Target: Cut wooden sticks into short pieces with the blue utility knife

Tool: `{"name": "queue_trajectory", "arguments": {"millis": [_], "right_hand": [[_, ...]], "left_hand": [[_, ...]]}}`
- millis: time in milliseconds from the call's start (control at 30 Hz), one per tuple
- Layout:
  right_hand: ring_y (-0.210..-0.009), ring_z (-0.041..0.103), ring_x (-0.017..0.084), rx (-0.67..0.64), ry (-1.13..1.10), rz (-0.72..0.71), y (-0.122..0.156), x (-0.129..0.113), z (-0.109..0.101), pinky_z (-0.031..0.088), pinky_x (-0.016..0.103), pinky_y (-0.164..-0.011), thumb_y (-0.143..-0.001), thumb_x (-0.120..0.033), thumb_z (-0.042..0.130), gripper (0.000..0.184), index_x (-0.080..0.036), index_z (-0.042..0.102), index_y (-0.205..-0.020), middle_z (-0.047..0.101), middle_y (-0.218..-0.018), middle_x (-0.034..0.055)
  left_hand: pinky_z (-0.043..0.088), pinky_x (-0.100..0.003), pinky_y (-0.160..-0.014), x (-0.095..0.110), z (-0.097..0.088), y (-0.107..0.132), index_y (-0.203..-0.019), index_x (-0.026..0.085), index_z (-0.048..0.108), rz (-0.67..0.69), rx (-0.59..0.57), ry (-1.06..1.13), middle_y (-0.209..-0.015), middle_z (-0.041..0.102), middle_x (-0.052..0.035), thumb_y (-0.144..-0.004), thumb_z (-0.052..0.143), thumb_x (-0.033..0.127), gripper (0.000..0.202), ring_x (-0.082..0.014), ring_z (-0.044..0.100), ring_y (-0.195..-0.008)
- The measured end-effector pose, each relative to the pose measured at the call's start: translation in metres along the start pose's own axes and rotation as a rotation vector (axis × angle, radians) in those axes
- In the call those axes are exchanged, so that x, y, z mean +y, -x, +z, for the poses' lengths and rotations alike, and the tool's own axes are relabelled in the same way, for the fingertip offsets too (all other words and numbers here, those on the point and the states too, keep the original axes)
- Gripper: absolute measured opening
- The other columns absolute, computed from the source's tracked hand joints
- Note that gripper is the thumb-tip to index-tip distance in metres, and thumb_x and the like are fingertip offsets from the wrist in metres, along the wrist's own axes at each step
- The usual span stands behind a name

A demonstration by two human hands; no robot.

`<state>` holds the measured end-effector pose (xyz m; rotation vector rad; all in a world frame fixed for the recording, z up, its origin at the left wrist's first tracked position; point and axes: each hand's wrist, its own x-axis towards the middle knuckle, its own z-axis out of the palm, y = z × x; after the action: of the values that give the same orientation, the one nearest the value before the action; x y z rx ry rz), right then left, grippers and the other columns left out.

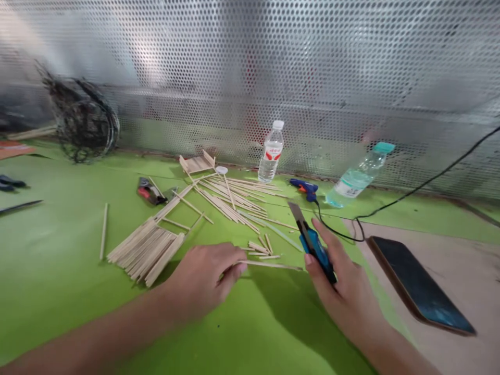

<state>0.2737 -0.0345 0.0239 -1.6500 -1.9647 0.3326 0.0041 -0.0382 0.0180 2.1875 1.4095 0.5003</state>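
Between the thumb and fingers of my left hand is one end of a thin wooden stick, which points right, just above the green tabletop. My right hand is wrapped round a blue and black utility knife. Its blade is out and points up and away to the left, apart from the stick. Several short cut stick pieces lie just beyond my left hand. To its left rests a small chair-like frame of sticks with a slatted panel. A loose pile of long sticks spreads out behind.
Along the back stand a clear water bottle and a tilted, green-capped bottle. A blue glue gun lies between them, its black cord trailing right. A phone lies at right. Wire coils sit far left, by a perforated metal wall.
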Motion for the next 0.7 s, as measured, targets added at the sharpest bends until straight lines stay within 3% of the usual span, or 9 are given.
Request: {"name": "queue_trajectory", "arguments": {"millis": [100,200,267,500,633,700], "right_hand": [[-0.044,0.057,0.019,-0.044,0.032,-0.036,0.004,0.002,0.003,0.037,0.028,-0.045,-0.102,-0.038,0.040,0.054,-0.020,0.037,-0.152,0.061,-0.059,-0.0029],[-0.069,0.069,0.021,-0.060,0.122,-0.142,0.003,0.006,0.006,0.047,0.030,-0.058,-0.102,-0.032,0.040,0.044,-0.024,0.048,-0.145,0.073,-0.088,0.0056],[-0.084,0.069,0.023,-0.088,0.196,-0.193,0.001,0.008,0.007,0.050,0.032,-0.069,-0.101,-0.025,0.040,0.041,-0.026,0.053,-0.140,0.072,-0.106,0.0079],[-0.106,0.060,0.026,-0.181,0.346,-0.187,-0.002,0.008,0.006,0.051,0.042,-0.090,-0.097,-0.016,0.049,0.034,-0.020,0.067,-0.125,0.066,-0.116,0.0114],[-0.116,0.057,0.026,-0.155,0.275,-0.168,-0.003,0.007,-0.003,0.047,0.041,-0.102,-0.097,-0.017,0.051,0.036,-0.021,0.066,-0.130,0.066,-0.121,0.0112],[-0.122,0.055,0.027,-0.141,0.220,-0.142,-0.018,0.016,-0.015,0.044,0.044,-0.105,-0.096,-0.025,0.053,0.038,-0.024,0.064,-0.133,0.064,-0.127,0.0105]], "left_hand": [[0.054,-0.028,-0.060,0.002,0.002,0.002,-0.090,0.028,0.068,0.018,-0.010,-0.009,-0.079,0.069,0.0015,-0.099,0.040,0.021,0.030,-0.0109,0.062,-0.063],[0.056,-0.030,-0.064,0.002,0.005,0.003,-0.094,0.027,0.070,0.015,-0.052,-0.060,-0.082,0.070,0.0005,-0.099,0.043,0.020,0.029,-0.0124,0.063,-0.067],[0.058,-0.032,-0.067,0.001,0.006,0.002,-0.098,0.026,0.072,0.007,-0.095,-0.101,-0.088,0.071,-0.0012,-0.098,0.045,0.019,0.028,-0.0141,0.065,-0.072],[0.062,-0.039,-0.083,0.000,0.004,-0.001,-0.106,0.026,0.073,-0.009,-0.144,-0.111,-0.101,0.072,-0.0030,-0.094,0.053,0.014,0.026,-0.0186,0.069,-0.086],[0.058,-0.046,-0.096,-0.001,0.004,-0.002,-0.108,0.028,0.073,-0.023,-0.133,-0.082,-0.108,0.072,-0.0031,-0.092,0.058,0.014,0.026,-0.0219,0.069,-0.098],[0.056,-0.048,-0.100,-0.005,0.006,-0.003,-0.110,0.029,0.073,-0.017,-0.108,-0.052,-0.111,0.071,-0.0029,-0.092,0.057,0.016,0.027,-0.0220,0.069,-0.101]]}}
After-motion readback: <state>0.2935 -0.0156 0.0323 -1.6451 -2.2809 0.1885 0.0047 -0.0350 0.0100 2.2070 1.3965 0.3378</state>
